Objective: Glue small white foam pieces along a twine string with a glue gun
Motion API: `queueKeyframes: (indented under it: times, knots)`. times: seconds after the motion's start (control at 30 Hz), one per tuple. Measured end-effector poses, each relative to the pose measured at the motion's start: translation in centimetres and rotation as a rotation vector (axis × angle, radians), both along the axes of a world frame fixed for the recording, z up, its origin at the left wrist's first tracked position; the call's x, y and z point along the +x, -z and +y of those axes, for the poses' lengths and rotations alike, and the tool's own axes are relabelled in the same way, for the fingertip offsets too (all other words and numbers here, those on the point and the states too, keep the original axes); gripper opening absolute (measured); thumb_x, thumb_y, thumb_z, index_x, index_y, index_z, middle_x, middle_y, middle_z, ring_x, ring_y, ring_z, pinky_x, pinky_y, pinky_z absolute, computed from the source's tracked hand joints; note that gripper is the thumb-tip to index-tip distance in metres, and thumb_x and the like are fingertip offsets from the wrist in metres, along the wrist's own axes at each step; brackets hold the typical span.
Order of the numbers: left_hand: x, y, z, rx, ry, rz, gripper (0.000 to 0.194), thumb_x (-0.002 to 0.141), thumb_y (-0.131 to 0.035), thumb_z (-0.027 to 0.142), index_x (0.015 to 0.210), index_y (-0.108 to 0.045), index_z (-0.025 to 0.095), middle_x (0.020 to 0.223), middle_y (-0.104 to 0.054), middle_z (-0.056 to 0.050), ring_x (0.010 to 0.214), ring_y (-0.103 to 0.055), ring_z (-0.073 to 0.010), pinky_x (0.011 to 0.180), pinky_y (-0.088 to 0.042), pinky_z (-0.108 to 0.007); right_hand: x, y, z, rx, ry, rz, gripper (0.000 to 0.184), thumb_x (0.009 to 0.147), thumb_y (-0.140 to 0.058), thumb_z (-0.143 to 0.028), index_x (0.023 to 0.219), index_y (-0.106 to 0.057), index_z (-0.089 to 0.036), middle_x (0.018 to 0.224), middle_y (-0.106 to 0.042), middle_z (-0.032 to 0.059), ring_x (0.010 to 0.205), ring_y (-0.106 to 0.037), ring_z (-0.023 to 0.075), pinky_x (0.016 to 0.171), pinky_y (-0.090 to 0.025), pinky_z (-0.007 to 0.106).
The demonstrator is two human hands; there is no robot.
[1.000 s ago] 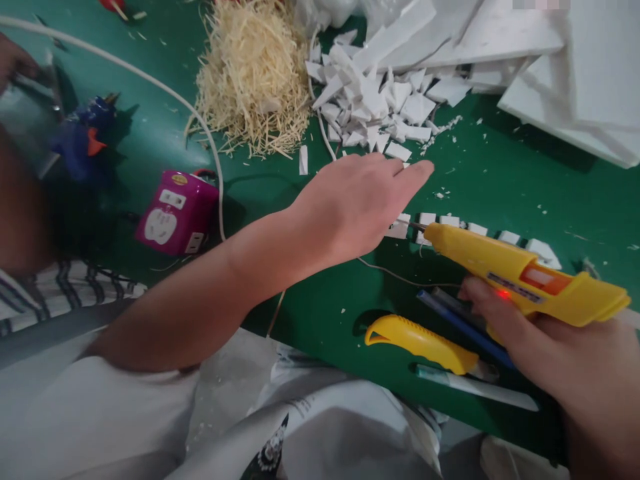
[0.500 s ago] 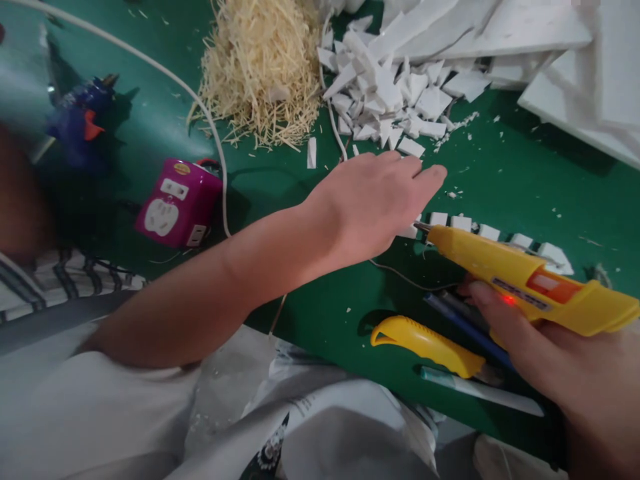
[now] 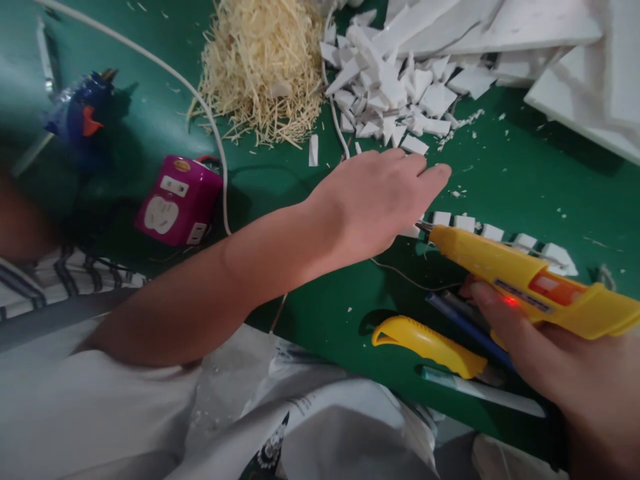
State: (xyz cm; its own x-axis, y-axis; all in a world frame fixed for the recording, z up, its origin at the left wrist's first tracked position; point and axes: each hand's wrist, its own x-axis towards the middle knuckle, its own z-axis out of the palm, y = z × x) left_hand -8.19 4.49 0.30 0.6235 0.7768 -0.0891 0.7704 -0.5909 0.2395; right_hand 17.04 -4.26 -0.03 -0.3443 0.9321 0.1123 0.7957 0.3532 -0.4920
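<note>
My right hand point(image 3: 565, 373) grips a yellow hot glue gun point(image 3: 530, 283) with a red light on its side. Its nozzle points left at the near end of a row of small white foam squares point(image 3: 493, 233) on the green table point(image 3: 525, 180). My left hand point(image 3: 377, 200) reaches across palm down, fingers together and stretched over the left end of that row, right by the nozzle. What lies under its fingers is hidden.
A heap of pale wood shavings point(image 3: 263, 67) and a pile of white foam scraps point(image 3: 390, 87) lie at the back, with foam boards point(image 3: 575, 47) at the right. A pink socket cube point(image 3: 177, 200), a white cable point(image 3: 200, 107), a blue glue gun point(image 3: 75, 117), a yellow utility knife point(image 3: 425, 340) and pens point(image 3: 465, 320) lie near.
The view has shifted slightly, and both hands sit a little further right in it. Their places relative to the foam row are the same.
</note>
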Motion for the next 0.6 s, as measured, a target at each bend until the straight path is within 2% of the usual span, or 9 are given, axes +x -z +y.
queueKeyframes:
  times: [0.17, 0.33, 0.6]
  knots:
    - [-0.14, 0.16, 0.09, 0.013, 0.009, -0.003, 0.068, 0.091, -0.055, 0.004, 0.156, -0.058, 0.023, 0.130, -0.075, -0.007, 0.128, -0.073, -0.0294, 0.098, -0.058, -0.036, 0.18, 0.01, -0.25, -0.042, 0.006, 0.021, 0.032, 0.106, -0.062, -0.057, 0.093, -0.074, -0.030, 0.075, -0.080, 0.0005, 0.059, -0.077, 0.0231, 0.048, -0.060, 0.030]
    - [-0.05, 0.08, 0.10, 0.009, 0.004, 0.000, 0.067, 0.092, -0.055, 0.006, 0.155, -0.060, 0.025, 0.129, -0.075, -0.006, 0.128, -0.074, -0.0289, 0.098, -0.059, -0.036, -0.09, -0.06, -0.17, -0.040, 0.020, 0.030, 0.039, 0.104, -0.061, -0.063, 0.089, -0.074, -0.030, 0.072, -0.079, 0.0007, 0.057, -0.076, 0.0232, 0.046, -0.060, 0.030]
    - [0.05, -0.03, 0.09, 0.031, 0.019, 0.040, 0.066, 0.091, -0.054, 0.008, 0.155, -0.058, 0.025, 0.132, -0.075, -0.006, 0.130, -0.073, -0.0280, 0.098, -0.061, -0.036, 0.07, 0.04, -0.28, -0.051, 0.028, 0.005, 0.038, 0.105, -0.062, -0.062, 0.089, -0.075, -0.031, 0.073, -0.080, 0.0006, 0.058, -0.076, 0.0230, 0.046, -0.058, 0.029]
